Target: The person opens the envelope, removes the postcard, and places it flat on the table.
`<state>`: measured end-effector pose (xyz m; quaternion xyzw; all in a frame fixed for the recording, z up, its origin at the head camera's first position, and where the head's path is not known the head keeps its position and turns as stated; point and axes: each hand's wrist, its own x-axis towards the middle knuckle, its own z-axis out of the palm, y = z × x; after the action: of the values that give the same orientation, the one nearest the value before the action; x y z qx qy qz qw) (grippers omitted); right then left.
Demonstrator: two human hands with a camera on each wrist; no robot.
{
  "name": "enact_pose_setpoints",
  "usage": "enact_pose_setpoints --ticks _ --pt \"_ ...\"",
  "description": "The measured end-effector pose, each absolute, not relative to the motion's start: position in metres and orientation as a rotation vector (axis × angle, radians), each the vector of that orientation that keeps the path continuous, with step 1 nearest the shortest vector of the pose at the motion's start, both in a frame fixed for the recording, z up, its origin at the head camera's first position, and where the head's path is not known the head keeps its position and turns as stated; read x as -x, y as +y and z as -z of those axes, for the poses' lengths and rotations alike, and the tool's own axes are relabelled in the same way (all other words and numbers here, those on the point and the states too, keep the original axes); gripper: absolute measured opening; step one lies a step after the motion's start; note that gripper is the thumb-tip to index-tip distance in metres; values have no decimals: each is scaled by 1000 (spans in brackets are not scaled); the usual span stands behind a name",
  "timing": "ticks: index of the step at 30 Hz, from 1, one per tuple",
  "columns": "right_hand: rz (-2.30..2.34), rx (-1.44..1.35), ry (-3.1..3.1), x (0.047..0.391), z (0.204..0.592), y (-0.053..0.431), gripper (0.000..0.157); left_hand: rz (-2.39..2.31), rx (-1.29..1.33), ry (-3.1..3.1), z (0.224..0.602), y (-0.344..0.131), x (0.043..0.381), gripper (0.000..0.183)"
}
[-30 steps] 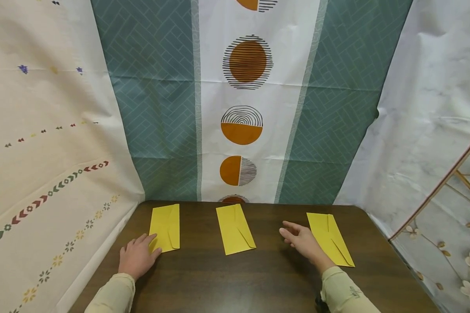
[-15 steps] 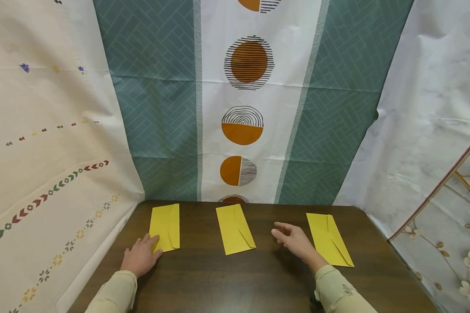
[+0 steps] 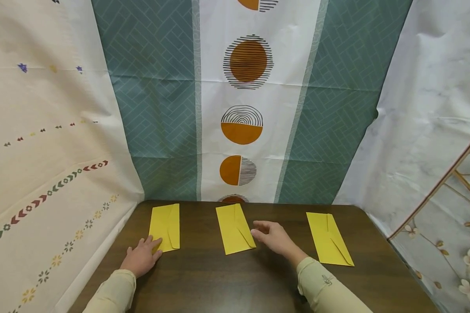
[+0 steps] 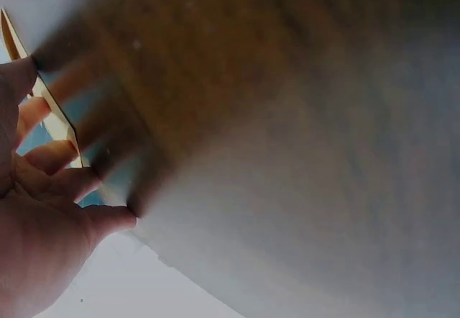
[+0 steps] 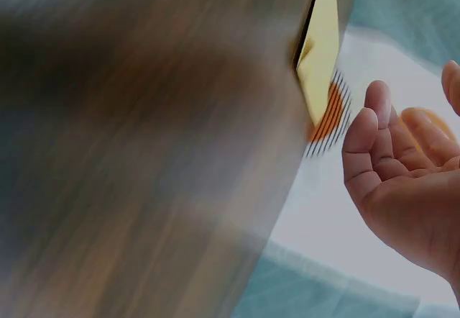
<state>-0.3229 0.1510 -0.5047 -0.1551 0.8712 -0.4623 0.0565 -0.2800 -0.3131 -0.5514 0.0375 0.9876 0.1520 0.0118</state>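
Three yellow envelopes lie spread over the dark wooden table. On the left envelope [image 3: 166, 224] my left hand [image 3: 140, 256] rests its fingertips near the lower left corner; in the left wrist view its fingers [image 4: 54, 158] are spread against the table and the envelope's edge. My right hand [image 3: 274, 237] hovers over the table just right of the middle envelope [image 3: 234, 228], its fingers loosely bent and holding nothing. The right wrist view has that hand [image 5: 410, 181] apart from a yellow envelope [image 5: 323, 52]. Further right lies the right envelope [image 3: 329, 238].
The table [image 3: 219, 282] ends at a hanging teal and white cloth [image 3: 243, 95] at the back. A cream patterned cloth [image 3: 55, 174] hangs on the left, and a white flowered cloth [image 3: 427, 174] on the right.
My right hand has moved left, away from the right envelope to beside the middle one. My left hand has shifted slightly right on the left envelope. The envelopes have stayed in place.
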Motion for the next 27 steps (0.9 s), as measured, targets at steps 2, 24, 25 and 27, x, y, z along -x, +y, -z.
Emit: enact_pose_setpoints --ticks 2,24,25,27 --pt "1356 512 2651 323 503 136 55 -480 -130 3077 550 -313 280 51" --pt "709 959 2799 279 533 -6 60 -538 -167 3029 548 -319 276 50" --pt "632 977 2821 276 535 -12 63 -533 -163 3029 548 -319 277 50" --pt "501 978 2828 271 539 -23 69 -526 -157 3029 548 -319 277 50"
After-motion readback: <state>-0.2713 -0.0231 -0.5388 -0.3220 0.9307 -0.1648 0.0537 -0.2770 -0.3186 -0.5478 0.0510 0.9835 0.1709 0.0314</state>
